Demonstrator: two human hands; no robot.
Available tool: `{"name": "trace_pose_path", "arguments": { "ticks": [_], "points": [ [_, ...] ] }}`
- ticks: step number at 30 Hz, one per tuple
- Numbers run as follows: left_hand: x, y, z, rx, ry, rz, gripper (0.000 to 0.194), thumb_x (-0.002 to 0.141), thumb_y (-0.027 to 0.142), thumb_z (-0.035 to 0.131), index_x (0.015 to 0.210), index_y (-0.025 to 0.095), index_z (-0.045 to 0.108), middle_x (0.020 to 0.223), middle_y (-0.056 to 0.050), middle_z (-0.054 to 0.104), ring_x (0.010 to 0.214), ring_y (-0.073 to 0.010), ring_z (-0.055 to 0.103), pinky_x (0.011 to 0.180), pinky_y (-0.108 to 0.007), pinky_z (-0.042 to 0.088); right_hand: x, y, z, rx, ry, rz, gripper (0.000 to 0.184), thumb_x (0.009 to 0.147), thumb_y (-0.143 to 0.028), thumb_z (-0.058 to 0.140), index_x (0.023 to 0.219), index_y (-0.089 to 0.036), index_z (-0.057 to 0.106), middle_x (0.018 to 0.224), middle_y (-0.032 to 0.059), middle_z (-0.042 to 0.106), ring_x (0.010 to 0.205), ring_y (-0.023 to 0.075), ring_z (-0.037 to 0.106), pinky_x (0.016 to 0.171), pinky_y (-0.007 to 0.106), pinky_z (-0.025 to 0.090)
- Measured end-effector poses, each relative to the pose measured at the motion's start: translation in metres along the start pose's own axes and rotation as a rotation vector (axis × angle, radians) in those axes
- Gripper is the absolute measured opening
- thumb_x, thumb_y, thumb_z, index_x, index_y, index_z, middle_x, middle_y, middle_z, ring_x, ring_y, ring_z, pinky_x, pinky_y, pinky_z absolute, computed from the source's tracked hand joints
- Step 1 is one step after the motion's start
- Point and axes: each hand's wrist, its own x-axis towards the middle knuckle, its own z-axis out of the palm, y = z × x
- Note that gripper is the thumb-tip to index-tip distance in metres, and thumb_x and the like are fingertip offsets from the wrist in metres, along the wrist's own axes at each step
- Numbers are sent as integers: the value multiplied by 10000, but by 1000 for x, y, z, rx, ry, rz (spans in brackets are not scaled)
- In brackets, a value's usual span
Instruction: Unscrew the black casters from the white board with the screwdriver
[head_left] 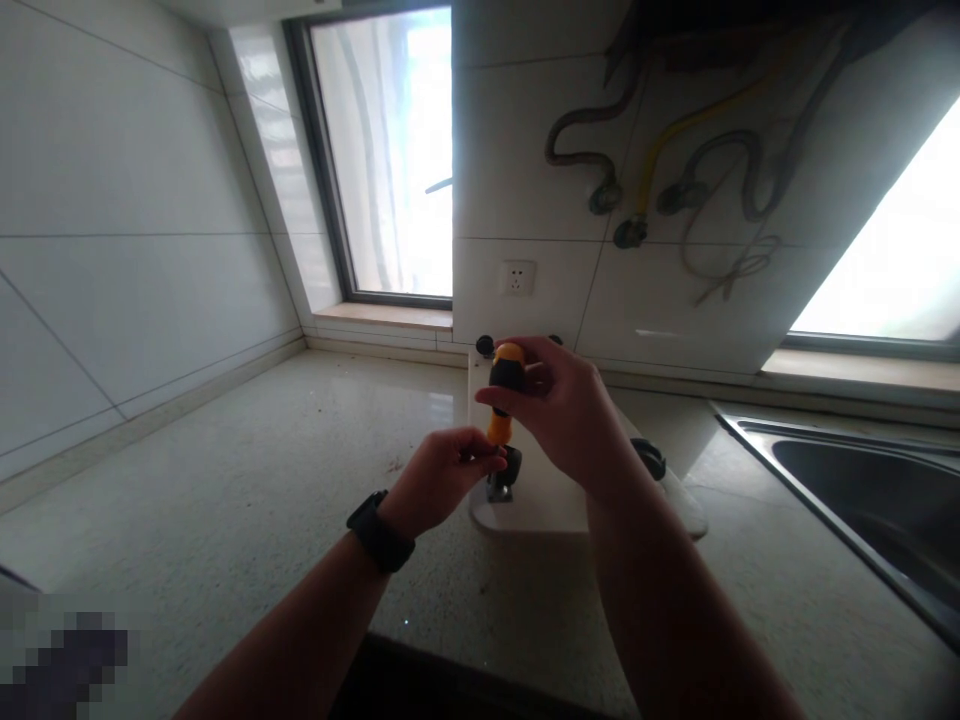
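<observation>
A screwdriver (508,374) with a yellow and black handle stands nearly upright over a white panel (544,512). My right hand (564,405) is closed around its handle from the right. Lower down, the thumb and fingers of my left hand (439,478) pinch the tool near its shaft, just under the yellow collar. Below the fingers, a black caster wheel (511,466) on a metal bracket sits at the panel's near left corner. The screwdriver's tip is at the bracket; whether a screw is there is too small to tell.
Other black casters (649,458) stand on the panel's right side and far edge. The panel lies on a speckled counter (315,470). At right is a metal sink (847,480). Behind are a wall socket (517,278), hoses with valves (630,232) and windows (390,150).
</observation>
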Motion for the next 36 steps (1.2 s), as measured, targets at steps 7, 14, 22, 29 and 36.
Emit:
{"name": "trace_pose_path", "arguments": {
  "ticks": [7,14,22,29,36],
  "points": [
    [1,-4,5,-5,39,3,231,848,335,753,789,168,605,710,22,594,644,-118,518,616,-271,415,1,0,1,256,-156,25,435,749,-306,780,1128,-206,593,1026,64,707,935,198,690,794,405,616],
    [-1,4,3,67,50,3,196,831,325,780,838,168,664,736,8,653,638,-120,543,601,-261,429,3,0,-3,66,7,2,407,680,-367,859,994,-204,658,890,16,692,692,143,646,628,336,589],
    [1,4,-9,-61,-130,15,214,892,329,734,1070,220,782,1053,-65,791,922,-195,718,878,-374,557,-2,-5,-15,239,-244,-36,398,850,-228,670,1239,-205,592,1106,66,680,997,181,689,845,374,618],
    [-1,4,1,57,47,-3,157,803,321,821,890,200,771,881,-36,793,823,-194,724,796,-349,556,-7,-9,-11,-184,-135,-101,492,788,-417,777,1225,-250,625,1066,40,613,831,166,629,725,368,570],
    [-3,2,10,99,164,-2,283,753,345,858,754,168,638,686,17,658,629,-124,566,581,-255,431,-8,-3,-7,107,-207,-68,399,853,-241,652,1216,-244,488,1004,28,634,834,158,632,733,346,561]
  ]
}}
